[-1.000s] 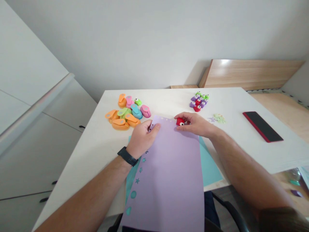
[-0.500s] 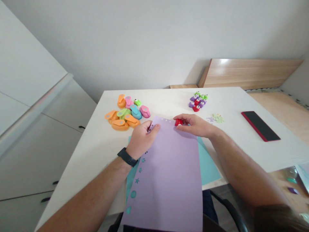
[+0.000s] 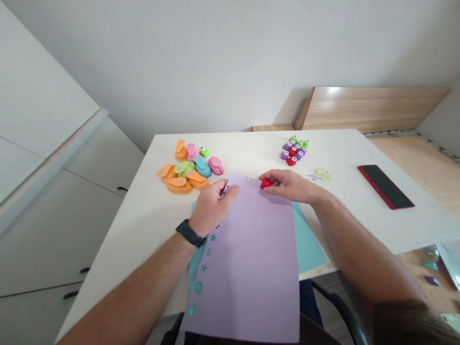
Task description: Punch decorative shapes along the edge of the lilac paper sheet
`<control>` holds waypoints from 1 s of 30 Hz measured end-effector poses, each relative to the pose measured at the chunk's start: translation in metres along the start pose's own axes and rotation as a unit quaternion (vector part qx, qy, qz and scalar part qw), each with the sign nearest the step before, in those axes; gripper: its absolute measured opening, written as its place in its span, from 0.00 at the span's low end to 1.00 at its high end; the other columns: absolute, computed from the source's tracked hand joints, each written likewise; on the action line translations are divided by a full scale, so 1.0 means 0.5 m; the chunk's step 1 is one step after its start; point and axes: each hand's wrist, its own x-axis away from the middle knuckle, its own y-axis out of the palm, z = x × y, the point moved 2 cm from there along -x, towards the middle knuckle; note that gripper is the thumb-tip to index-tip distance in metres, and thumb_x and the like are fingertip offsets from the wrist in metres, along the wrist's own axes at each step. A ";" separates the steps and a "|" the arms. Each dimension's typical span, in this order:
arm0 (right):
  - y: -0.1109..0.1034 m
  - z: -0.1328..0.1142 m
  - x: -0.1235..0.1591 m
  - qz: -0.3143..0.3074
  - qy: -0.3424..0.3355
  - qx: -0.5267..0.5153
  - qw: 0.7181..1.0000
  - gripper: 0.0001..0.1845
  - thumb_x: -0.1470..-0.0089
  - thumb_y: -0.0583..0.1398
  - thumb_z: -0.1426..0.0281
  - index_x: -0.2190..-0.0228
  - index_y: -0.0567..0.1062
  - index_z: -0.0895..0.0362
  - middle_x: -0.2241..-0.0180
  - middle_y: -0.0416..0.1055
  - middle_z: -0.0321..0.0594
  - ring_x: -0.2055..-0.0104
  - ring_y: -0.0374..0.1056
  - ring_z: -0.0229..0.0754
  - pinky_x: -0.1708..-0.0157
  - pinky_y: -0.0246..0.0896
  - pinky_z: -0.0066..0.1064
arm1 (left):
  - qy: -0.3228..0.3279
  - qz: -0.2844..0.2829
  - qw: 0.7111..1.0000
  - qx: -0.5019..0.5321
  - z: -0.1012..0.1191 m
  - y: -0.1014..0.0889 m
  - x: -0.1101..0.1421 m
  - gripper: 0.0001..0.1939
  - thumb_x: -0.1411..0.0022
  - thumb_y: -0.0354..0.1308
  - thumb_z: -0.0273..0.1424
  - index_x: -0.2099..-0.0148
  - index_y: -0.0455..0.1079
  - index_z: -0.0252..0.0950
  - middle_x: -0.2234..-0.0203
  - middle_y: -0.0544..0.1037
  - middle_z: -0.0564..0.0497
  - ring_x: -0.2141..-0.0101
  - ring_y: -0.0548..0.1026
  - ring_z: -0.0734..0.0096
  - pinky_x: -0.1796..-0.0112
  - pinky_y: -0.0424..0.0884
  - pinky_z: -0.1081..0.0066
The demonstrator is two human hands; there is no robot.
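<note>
A sheet of purple paper [image 3: 255, 254] is tilted toward me, with shaped holes down its left side and small ones along its far edge. My left hand [image 3: 213, 203] pinches the sheet near its far left corner, thumb on top. At the far edge, right of the small holes, my right hand [image 3: 287, 186] grips a small red craft punch [image 3: 266, 183] between thumb and fingers. The paper's far edge meets the punch; how deep it sits inside is hidden. Under the purple sheet lies turquoise paper [image 3: 309, 244] on the table.
Several large craft punches [image 3: 185, 169] in orange, pink, green and blue stand at the left of the white table [image 3: 244, 148]. Small punches [image 3: 293, 151] are grouped at the back right. Paper cutouts [image 3: 323, 175] lie near my right wrist; a black-and-red flat object [image 3: 386, 187] rests farther right.
The red punch looks slightly lower and more tilted in my right hand. My left hand keeps its hold, and the view has shifted a little.
</note>
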 end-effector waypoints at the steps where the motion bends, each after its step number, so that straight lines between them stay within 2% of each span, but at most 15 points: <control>1: 0.000 -0.001 0.000 -0.004 0.004 0.010 1.000 0.23 0.43 0.65 0.60 0.49 0.78 0.55 0.57 0.79 0.41 0.57 0.74 0.44 0.53 0.68 0.37 | 0.000 -0.001 1.000 0.001 0.000 0.001 0.000 0.18 0.32 0.55 0.43 0.71 0.64 0.37 0.80 0.63 0.58 0.76 0.63 0.74 0.74 0.55 0.71; 8: -0.003 -0.006 0.000 -0.007 0.019 0.064 0.998 0.27 0.47 0.68 0.57 0.47 0.78 0.54 0.57 0.79 0.41 0.57 0.74 0.45 0.54 0.66 0.36 | -0.002 0.000 1.000 -0.009 -0.005 0.004 -0.001 0.18 0.32 0.54 0.43 0.70 0.65 0.37 0.80 0.64 0.58 0.76 0.63 0.74 0.74 0.55 0.71; 18: -0.002 -0.005 -0.001 -0.006 -0.008 0.061 0.998 0.21 0.46 0.66 0.59 0.52 0.79 0.54 0.59 0.79 0.39 0.59 0.73 0.43 0.56 0.65 0.34 | -0.016 -0.014 1.000 -0.003 -0.002 0.002 0.001 0.16 0.32 0.54 0.44 0.65 0.71 0.37 0.77 0.69 0.56 0.75 0.65 0.72 0.74 0.57 0.71; 25: -0.002 -0.009 0.002 -0.011 -0.015 0.082 0.996 0.23 0.43 0.65 0.58 0.49 0.78 0.53 0.55 0.79 0.42 0.55 0.73 0.46 0.53 0.66 0.37 | 0.000 -0.005 1.000 0.002 0.002 0.002 0.001 0.17 0.32 0.54 0.42 0.69 0.67 0.37 0.79 0.64 0.57 0.76 0.63 0.73 0.74 0.56 0.71; 30: 0.000 -0.008 0.003 -0.013 -0.017 0.098 0.995 0.25 0.44 0.65 0.59 0.46 0.77 0.53 0.51 0.78 0.42 0.53 0.73 0.46 0.51 0.65 0.37 | -0.009 -0.014 1.000 0.003 0.003 0.002 0.002 0.16 0.32 0.54 0.43 0.67 0.68 0.38 0.79 0.66 0.57 0.75 0.64 0.73 0.74 0.56 0.71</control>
